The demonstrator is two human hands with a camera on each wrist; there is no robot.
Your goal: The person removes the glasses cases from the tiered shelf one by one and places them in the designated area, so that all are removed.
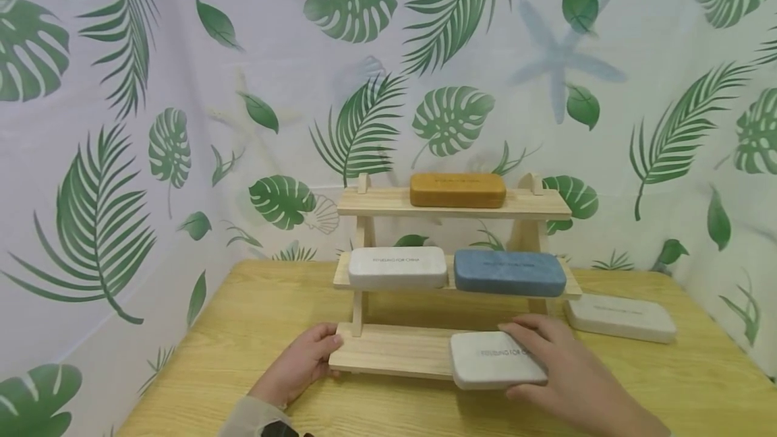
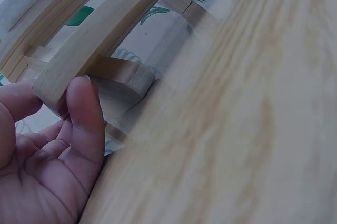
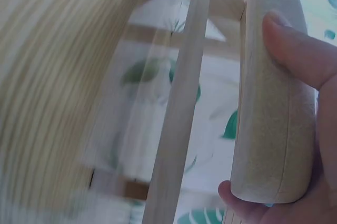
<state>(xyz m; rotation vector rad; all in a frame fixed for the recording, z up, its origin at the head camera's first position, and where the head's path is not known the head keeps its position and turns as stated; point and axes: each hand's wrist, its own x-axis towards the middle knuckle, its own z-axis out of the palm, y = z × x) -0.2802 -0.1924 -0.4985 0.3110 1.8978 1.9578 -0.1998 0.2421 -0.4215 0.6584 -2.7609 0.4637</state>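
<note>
A three-step wooden display rack (image 1: 394, 348) stands on the table. My left hand (image 1: 307, 359) grips the left end of its lowest shelf; the left wrist view shows thumb and fingers pinching the shelf board (image 2: 68, 71). My right hand (image 1: 561, 376) holds an off-white glasses case (image 1: 488, 359) by its right end, at the right part of the lowest shelf. In the right wrist view, thumb and fingers wrap that case (image 3: 271, 124). Whether it touches the shelf I cannot tell. On the middle shelf lie a white case (image 1: 397, 268) and a blue case (image 1: 510, 273).
An orange case (image 1: 458, 191) lies on the top shelf. Another off-white case (image 1: 619, 317) rests on the wooden table (image 1: 267, 302), right of the rack. A leaf-patterned curtain (image 1: 279, 86) hangs behind and along both sides.
</note>
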